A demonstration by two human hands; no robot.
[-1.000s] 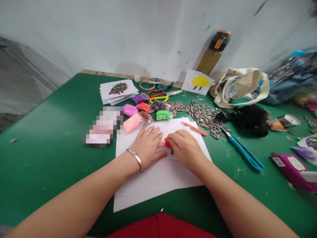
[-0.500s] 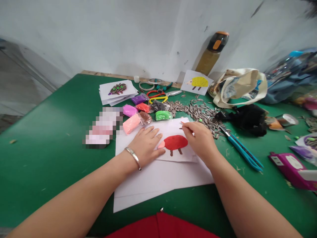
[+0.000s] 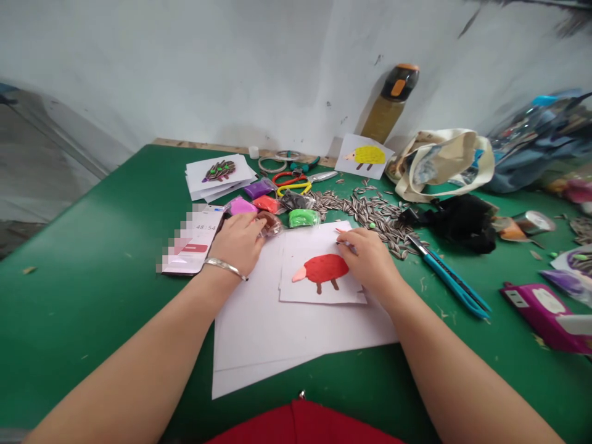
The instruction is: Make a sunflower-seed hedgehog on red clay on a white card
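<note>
My left hand (image 3: pixel 238 243) reaches over the bags of coloured clay, fingers stretched out, with its fingertips at the bag of brown clay (image 3: pixel 272 225). It covers the spot where the light pink clay bag lay. My right hand (image 3: pixel 370 253) is closed in a pinch at the upper right of a white card (image 3: pixel 296 245). A small reddish tip and something thin and dark show at its fingers, too small to name. On the card is a red clay hedgehog body (image 3: pixel 326 267) with a pink snout and brown legs. White paper sheets (image 3: pixel 259 345) lie beneath the card.
Sunflower seeds (image 3: pixel 370 206) are scattered behind my right hand, near a blue utility knife (image 3: pixel 456 280). Scissors (image 3: pixel 296 186), a yellow hedgehog card (image 3: pixel 363 156), a bottle (image 3: pixel 391 102) and a cloth bag (image 3: pixel 444 163) stand farther back. A phone (image 3: pixel 197 237) lies left.
My left hand has lifted off the card and moved left and away from me, onto the clay bags. My right hand stays at the card's upper right, still pinching.
</note>
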